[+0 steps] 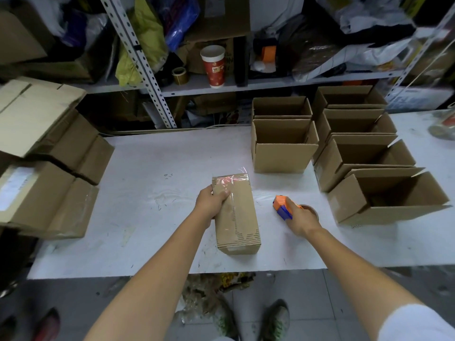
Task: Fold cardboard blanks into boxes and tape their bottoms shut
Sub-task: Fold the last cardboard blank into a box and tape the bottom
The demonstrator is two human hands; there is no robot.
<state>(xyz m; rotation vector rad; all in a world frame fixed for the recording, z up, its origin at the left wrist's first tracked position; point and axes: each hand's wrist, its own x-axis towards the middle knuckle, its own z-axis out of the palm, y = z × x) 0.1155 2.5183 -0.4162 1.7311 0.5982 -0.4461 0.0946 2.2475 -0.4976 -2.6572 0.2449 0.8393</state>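
A brown cardboard box (pixel 240 217) stands upside down on the white table (pixel 147 217), with clear tape running along its bottom seam and over the far edge. My left hand (pixel 211 200) grips the box's far left edge, thumb on top. My right hand (pixel 299 219) is closed on an orange and blue tape dispenser (pixel 283 206), which rests on the table just right of the box and apart from it.
Several open finished boxes (pixel 283 153) stand in two rows at the right. Flat cardboard blanks (pixel 46 156) are stacked at the left. Metal shelving behind holds a red paper cup (pixel 213 66), a tape roll and bags. My feet show below the table's near edge.
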